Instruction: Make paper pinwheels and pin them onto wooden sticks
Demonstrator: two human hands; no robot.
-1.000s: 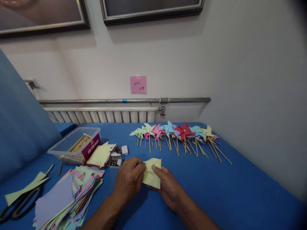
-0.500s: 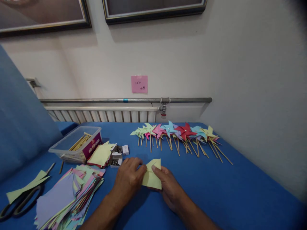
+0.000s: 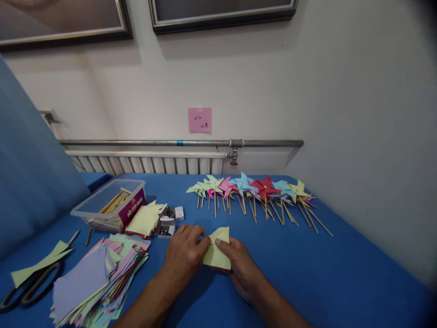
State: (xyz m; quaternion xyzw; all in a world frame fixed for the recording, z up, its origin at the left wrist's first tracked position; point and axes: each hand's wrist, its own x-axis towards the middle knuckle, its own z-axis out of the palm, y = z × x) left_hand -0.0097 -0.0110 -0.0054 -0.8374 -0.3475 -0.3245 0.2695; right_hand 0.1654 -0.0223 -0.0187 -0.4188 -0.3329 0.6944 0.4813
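On surface (image 3: 290, 278): pinwheels (image 3: 265, 187), back right; tub (image 3: 131, 209) (sticks (image 3: 116, 202) inside), back left; paper stack (image 3: 82, 278), front left; scissors (image 3: 58, 265), left of stack. Centre: sheet (image 3: 218, 258), before the pinwheels.

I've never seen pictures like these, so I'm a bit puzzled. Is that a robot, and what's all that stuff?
No robot here: these are a person's bare hands. Every picture comes from one camera worn on that person's head, looking forward and down. The right hand holds a yellow paper, and the left hand is at its other edge. On the blue surface, paper pinwheels lie in a row at the back. Over on the left are a clear box with sticks in it, small white boxes, a messy pile of coloured paper, and scissors under a green paper strip.
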